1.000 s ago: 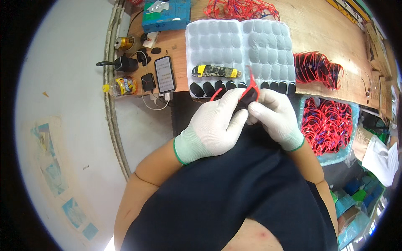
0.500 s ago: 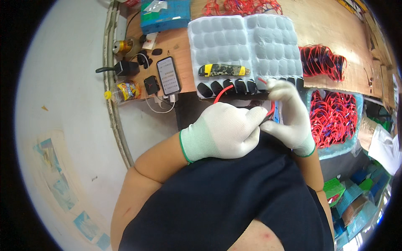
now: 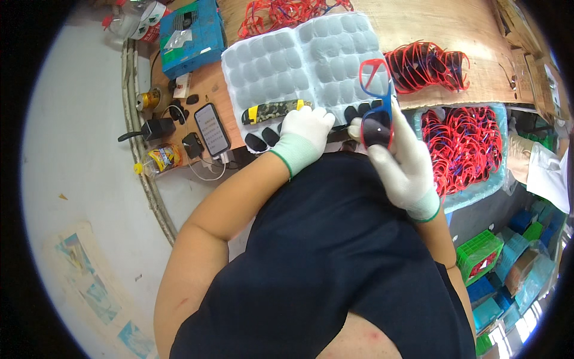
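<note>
i see the red and blue glasses frame [image 3: 375,90] right of centre in the upper frame, one dark lens fitted, pinched in my right hand [image 3: 399,157], whose fingers are closed around its lower rim. my left hand [image 3: 305,134] sits centre frame with fingers curled down at the near edge of the grey blister tray [image 3: 299,57], on the row of dark lenses [image 3: 263,139]; whether it grips one i cannot tell. a phone [image 3: 212,128] lies to the left, a bin of red frames [image 3: 466,146] to the right, crowding the bench edge.

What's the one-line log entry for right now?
left hand: at dark lenses | right hand: holds red-and-blue glasses frame | white blister tray: on bench
</note>
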A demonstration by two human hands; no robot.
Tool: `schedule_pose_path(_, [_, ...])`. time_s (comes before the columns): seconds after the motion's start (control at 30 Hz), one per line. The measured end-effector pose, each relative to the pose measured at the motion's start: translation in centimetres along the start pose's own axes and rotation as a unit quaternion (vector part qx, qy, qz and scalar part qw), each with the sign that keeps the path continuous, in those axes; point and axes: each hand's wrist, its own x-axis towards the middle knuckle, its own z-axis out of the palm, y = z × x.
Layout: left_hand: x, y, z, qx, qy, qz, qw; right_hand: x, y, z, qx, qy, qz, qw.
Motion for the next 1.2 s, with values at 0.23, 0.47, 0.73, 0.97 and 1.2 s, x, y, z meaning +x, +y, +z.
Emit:
schedule_pose_path(0.23, [2.7,-0.4,0.0,0.069,-0.057,-0.011,0.996,0.3,0.5,-1.8,0.112,-0.094,0.029,0.989])
schedule_pose_path(0.47, [1.2,-1.1,-5.8,-0.087,0.062,-0.005,0.994,0.6,1.4,-3.0,0.254,-0.031,0.010,0.967])
schedule_pose_path(0.73, [-4.3,1.8,-9.4,-0.514,0.109,0.137,0.840,3.0,-0.4,-1.7,0.076,-0.191,0.044,0.978])
schedule_pose_path(0.97, [-7.3,2.1,-8.9,-0.600,0.140,-0.069,0.785,2.9,-1.5,0.4,0.184,-0.152,0.151,0.959])
schedule_pose_path(1.2, [-8.1,0.7,-6.5,-0.947,0.041,0.039,0.316,3.6,-2.7,1.5,0.330,-0.205,0.167,0.906])
